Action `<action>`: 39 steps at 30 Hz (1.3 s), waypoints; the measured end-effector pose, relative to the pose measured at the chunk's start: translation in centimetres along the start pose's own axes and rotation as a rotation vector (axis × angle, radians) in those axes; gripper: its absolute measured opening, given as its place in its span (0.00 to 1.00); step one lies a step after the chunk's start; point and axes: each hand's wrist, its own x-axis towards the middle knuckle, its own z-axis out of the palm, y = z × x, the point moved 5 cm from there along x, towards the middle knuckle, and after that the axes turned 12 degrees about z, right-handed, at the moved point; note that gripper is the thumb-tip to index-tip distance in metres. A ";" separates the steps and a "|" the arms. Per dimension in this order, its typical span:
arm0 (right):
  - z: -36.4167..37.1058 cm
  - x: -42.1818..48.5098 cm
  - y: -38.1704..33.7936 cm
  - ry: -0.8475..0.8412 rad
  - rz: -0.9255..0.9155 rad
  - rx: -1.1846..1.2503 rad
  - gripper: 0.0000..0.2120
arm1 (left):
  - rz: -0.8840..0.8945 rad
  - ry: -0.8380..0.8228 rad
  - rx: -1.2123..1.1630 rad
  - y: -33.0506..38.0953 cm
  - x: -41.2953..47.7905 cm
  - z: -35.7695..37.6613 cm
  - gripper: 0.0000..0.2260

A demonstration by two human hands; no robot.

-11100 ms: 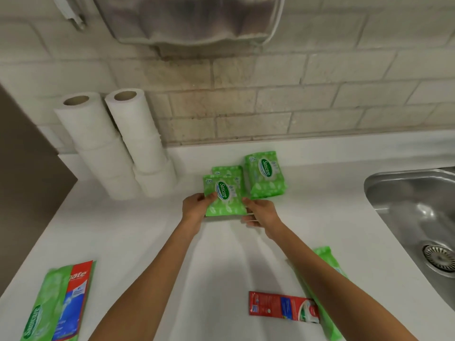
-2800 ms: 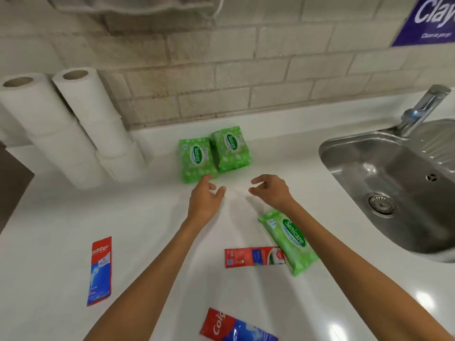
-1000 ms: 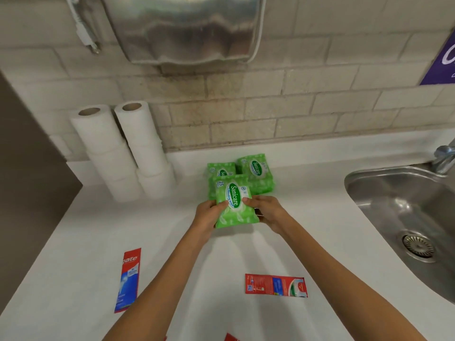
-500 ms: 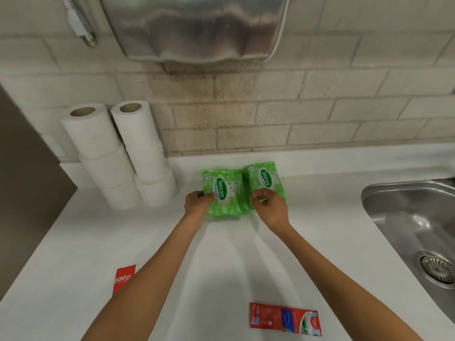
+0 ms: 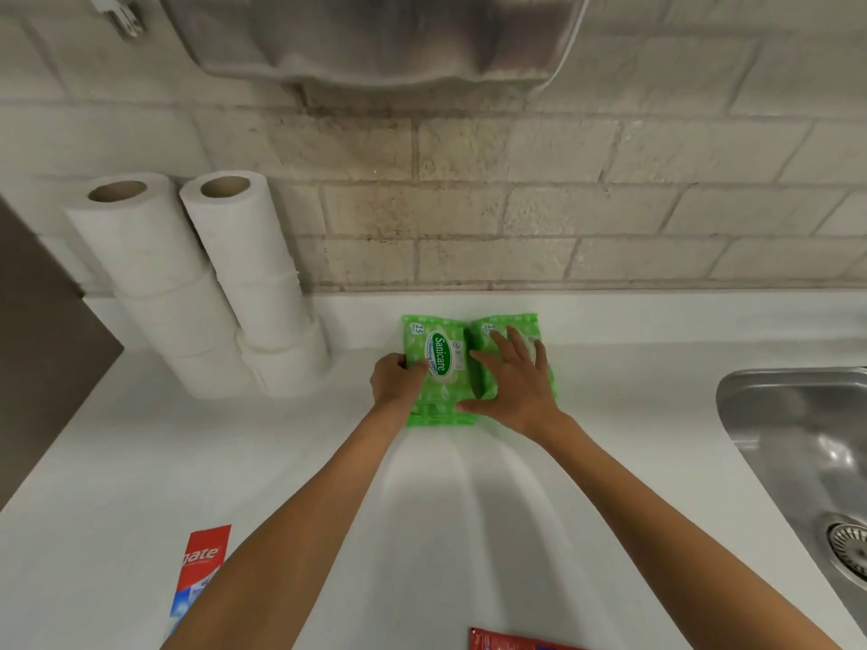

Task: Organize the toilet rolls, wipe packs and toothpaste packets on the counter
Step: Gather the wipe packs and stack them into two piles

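Two stacks of green Sanicare wipe packs lie side by side near the back wall. My left hand (image 5: pixel 398 383) grips the left edge of the left wipe pack (image 5: pixel 438 356), thumb on top. My right hand (image 5: pixel 518 386) lies flat with spread fingers on the right wipe pack (image 5: pixel 530 327), its thumb against the left stack's lower corner. Two towers of white toilet rolls (image 5: pixel 211 293) stand against the wall at the back left. One red toothpaste packet (image 5: pixel 202 567) lies at the front left, partly under my left forearm. Another toothpaste packet (image 5: pixel 511 642) peeks in at the bottom edge.
A steel sink (image 5: pixel 797 429) with a drain (image 5: pixel 851 548) is set into the white counter (image 5: pixel 234 462) at the right. A metal wall unit (image 5: pixel 375 35) hangs above the packs. The counter ends at a dark surface (image 5: pixel 42 358) on the left.
The left pack has slid back onto its stack near the wall. My right hand has left it and now rests flat on the right pack. The camera moved closer.
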 end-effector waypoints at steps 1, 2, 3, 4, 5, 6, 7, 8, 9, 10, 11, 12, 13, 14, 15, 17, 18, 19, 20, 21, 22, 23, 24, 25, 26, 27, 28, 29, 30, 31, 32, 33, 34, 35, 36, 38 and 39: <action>0.4 0.1 -0.2 -0.008 -0.021 -0.031 0.38 | 0.012 0.010 0.027 -0.2 0.1 0.0 0.12; 0.6 0.1 -0.5 -0.014 -0.042 -0.057 0.37 | 0.030 0.017 0.060 -0.3 0.1 0.0 0.11; 0.9 0.0 -0.7 -0.019 -0.061 -0.076 0.36 | 0.046 0.018 0.095 -0.3 0.0 0.0 0.09; 1.0 0.0 -0.9 -0.024 -0.076 -0.093 0.35 | 0.060 0.016 0.132 -0.3 -0.1 0.0 0.08; 1.2 -0.1 -1.1 -0.031 -0.087 -0.112 0.34 | 0.065 0.006 0.167 -0.4 -0.1 0.1 0.09; 1.3 -0.1 -1.2 -0.039 -0.096 -0.136 0.33 | 0.068 -0.002 0.209 -0.6 -0.2 0.1 0.11; 1.4 -0.2 -1.4 -0.046 -0.104 -0.164 0.33 | 0.077 -0.008 0.255 -0.8 -0.3 0.1 0.14; 1.4 -0.3 -1.5 -0.052 -0.110 -0.188 0.32 | 0.093 -0.013 0.302 -0.8 -0.4 0.1 0.16; 1.4 -0.3 -1.6 -0.057 -0.112 -0.202 0.32 | 0.115 -0.023 0.342 -0.8 -0.5 0.2 0.17; 1.4 -0.3 -1.7 -0.061 -0.110 -0.206 0.31 | 0.142 -0.035 0.373 -0.8 -0.6 0.2 0.18; 1.5 -0.3 -1.8 -0.061 -0.106 -0.207 0.31 | 0.162 -0.047 0.392 -0.8 -0.6 0.2 0.18; 1.5 -0.2 -1.8 -0.058 -0.105 -0.209 0.31 | 0.177 -0.055 0.407 -0.8 -0.6 0.2 0.18; 1.5 -0.2 -1.9 -0.057 -0.104 -0.213 0.30 | 0.188 -0.063 0.419 -0.8 -0.6 0.2 0.17; 1.5 -0.1 -1.9 -0.056 -0.103 -0.215 0.30 | 0.198 -0.066 0.428 -0.7 -0.6 0.3 0.17; 1.5 -0.1 -2.0 -0.055 -0.101 -0.213 0.30 | 0.200 -0.069 0.430 -0.7 -0.5 0.3 0.16; 1.5 0.0 -2.0 -0.055 -0.096 -0.211 0.29 | 0.206 -0.073 0.434 -0.6 -0.4 0.3 0.15; 1.5 0.1 -2.0 -0.055 -0.095 -0.216 0.29 | 0.208 -0.076 0.437 -0.5 -0.4 0.3 0.15; 1.5 0.2 -2.1 -0.053 -0.095 -0.223 0.29 | 0.206 -0.080 0.439 -0.4 -0.4 0.4 0.14; 1.5 0.2 -2.1 -0.050 -0.096 -0.232 0.29 | 0.201 -0.085 0.443 -0.3 -0.3 0.3 0.14; 1.5 0.1 -2.1 -0.043 -0.096 -0.244 0.29 | 0.193 -0.094 0.446 -0.4 -0.2 0.3 0.15; 1.4 0.0 -2.2 -0.029 -0.097 -0.251 0.30 | 0.184 -0.104 0.448 -0.4 -0.1 0.2 0.16; 1.4 -0.3 -2.2 -0.007 -0.100 -0.248 0.30 | 0.173 -0.112 0.443 -0.5 -0.1 0.0 0.19; 1.2 -0.6 -2.2 0.022 -0.107 -0.231 0.31 | 0.160 -0.117 0.430 -0.6 -0.1 -0.3 0.22; 1.0 -1.0 -2.2 0.054 -0.118 -0.196 0.31 | 0.148 -0.116 0.406 -0.7 -0.3 -0.7 0.26; 0.8 -1.5 -2.2 0.089 -0.129 -0.143 0.30 | 0.139 -0.109 0.369 -0.6 -0.7 -1.1 0.29; 0.5 -2.0 -2.2 0.120 -0.138 -0.082 0.30 | 0.140 -0.092 0.321 -0.5 -1.1 -1.5 0.31; 0.1 -2.6 -2.3 0.146 -0.145 -0.024 0.29 | 0.150 -0.069 0.272 -0.2 -1.8 -2.0 0.31; -0.2 -3.3 -2.4 0.158 -0.149 0.027 0.27 | 0.161 -0.046 0.228 0.2 -2.5 -2.5 0.30; -0.5 -4.1 -2.5 0.159 -0.153 0.072 0.26 | 0.175 -0.025 0.194 0.6 -3.5 -3.0 0.28; -0.8 -4.9 -2.6 0.155 -0.151 0.119 0.25 | 0.190 -0.009 0.162 1.0 -4.4 -3.5 0.26; -1.0 -5.8 -2.6 0.146 -0.143 0.179 0.23 | 0.207 -0.004 0.136 1.1 -5.5 -3.9 0.23; -1.2 -6.7 -2.5 0.130 -0.126 0.247 0.21 | 0.228 -0.017 0.121 1.1 -6.5 -4.1 0.21; -1.3 -7.7 -2.4 0.103 -0.101 0.315 0.20 | 0.253 -0.052 0.122 1.0 -7.9 -4.3 0.19; -1.3 -8.7 -2.1 0.073 -0.075 0.370 0.19 | 0.281 -0.101 0.138 0.5 -9.3 -4.4 0.17; -1.1 -9.5 -1.8 0.048 -0.049 0.408 0.17 | 0.310 -0.156 0.162 0.0 -10.5 -4.2 0.15; -0.5 -11.4 -0.9 0.008 0.018 0.463 0.15 | 0.367 -0.266 0.205 -1.3 -13.4 -3.8 0.12; -0.1 -12.3 -0.3 -0.004 0.058 0.497 0.14 | 0.386 -0.322 0.223 -1.9 -14.7 -3.6 0.11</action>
